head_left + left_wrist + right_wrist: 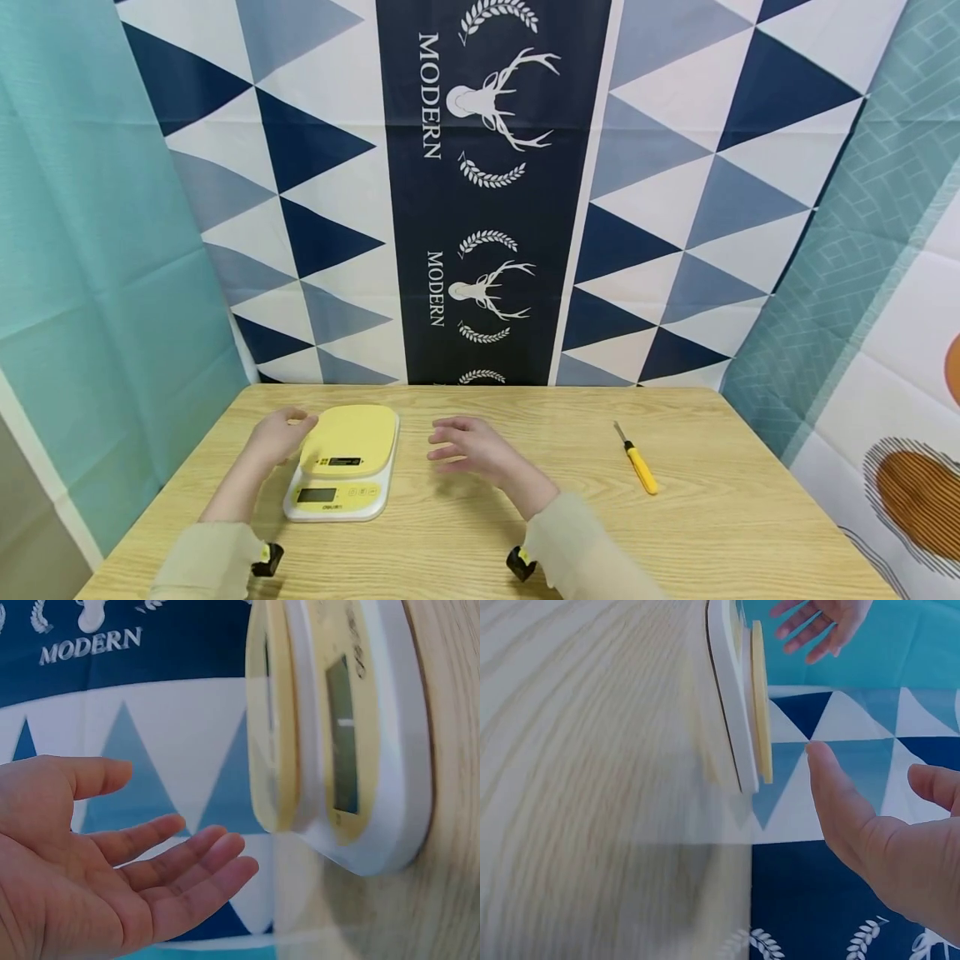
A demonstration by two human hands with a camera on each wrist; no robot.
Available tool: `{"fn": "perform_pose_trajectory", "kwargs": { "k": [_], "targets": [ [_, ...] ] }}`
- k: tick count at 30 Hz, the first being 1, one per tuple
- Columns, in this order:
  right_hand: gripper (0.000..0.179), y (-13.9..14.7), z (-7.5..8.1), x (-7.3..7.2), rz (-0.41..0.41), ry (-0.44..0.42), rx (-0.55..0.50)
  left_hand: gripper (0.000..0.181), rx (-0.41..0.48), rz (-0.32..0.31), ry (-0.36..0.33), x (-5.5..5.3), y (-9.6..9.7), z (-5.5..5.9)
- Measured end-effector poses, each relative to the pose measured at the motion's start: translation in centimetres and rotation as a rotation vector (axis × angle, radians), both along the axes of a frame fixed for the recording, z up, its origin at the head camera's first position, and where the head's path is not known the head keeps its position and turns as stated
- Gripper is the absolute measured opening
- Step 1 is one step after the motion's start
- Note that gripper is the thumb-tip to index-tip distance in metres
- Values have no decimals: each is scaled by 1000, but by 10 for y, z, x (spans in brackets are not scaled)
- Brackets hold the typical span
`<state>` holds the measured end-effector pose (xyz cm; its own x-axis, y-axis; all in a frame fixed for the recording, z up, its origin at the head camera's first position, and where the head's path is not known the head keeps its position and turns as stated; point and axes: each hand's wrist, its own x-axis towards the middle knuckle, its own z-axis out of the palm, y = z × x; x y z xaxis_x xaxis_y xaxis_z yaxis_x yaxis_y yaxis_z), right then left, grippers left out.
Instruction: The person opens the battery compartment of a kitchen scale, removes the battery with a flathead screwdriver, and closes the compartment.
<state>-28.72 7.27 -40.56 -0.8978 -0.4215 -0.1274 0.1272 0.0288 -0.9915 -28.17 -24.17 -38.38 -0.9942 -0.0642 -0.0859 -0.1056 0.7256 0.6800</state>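
Observation:
A yellow and white kitchen scale (pixel 351 442) lies on the left half of the table, its small display (pixel 317 495) toward the near side. My left hand (pixel 281 435) hovers at the scale's left edge with relaxed, spread fingers and holds nothing. In the left wrist view its fingers (pixel 202 862) stand apart from the scale (pixel 277 720). To the right of the scale is my right hand (pixel 472 450), fingers loosely extended toward it, holding nothing. The right wrist view shows a gap between this hand (pixel 885 832) and the scale's side (pixel 739 712).
A screwdriver (pixel 639 467) with a yellow handle lies on the right part of the wooden table (pixel 525 408). Patterned cloth (pixel 480 200) hangs behind the table's far edge, with teal cloth (pixel 97 250) at the left.

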Motion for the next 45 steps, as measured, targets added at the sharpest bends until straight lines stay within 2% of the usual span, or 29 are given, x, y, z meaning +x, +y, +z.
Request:
{"fn": "perform_pose_trajectory", "kwargs": {
  "k": [6,13,16,22,29,35,39,45],
  "targets": [
    [44,-15,-9,-6,-10,-63,-23,60,93,47,-62,-7,-9,-10],
    [53,-32,-18,-11,-37,-164,-111,62,313,113,-201,-19,-13,-26],
    [54,-39,-21,-12,-64,-205,-133,66,363,129,-239,-23,-15,-32],
    [52,-51,-28,-14,-91,-245,-111,67,353,140,-253,-27,-18,-38],
    [52,-61,-35,-18,-109,-281,-114,57,349,169,-277,-31,-20,-46],
    [37,-71,-34,-19,-100,-275,-70,41,360,188,-295,-32,-23,-49],
    [25,-78,-34,-19,-137,-254,-19,37,383,178,-300,-32,-23,-48],
    [33,-84,-36,-21,-157,-222,45,36,405,171,-299,-33,-22,-48]
  ]
}}
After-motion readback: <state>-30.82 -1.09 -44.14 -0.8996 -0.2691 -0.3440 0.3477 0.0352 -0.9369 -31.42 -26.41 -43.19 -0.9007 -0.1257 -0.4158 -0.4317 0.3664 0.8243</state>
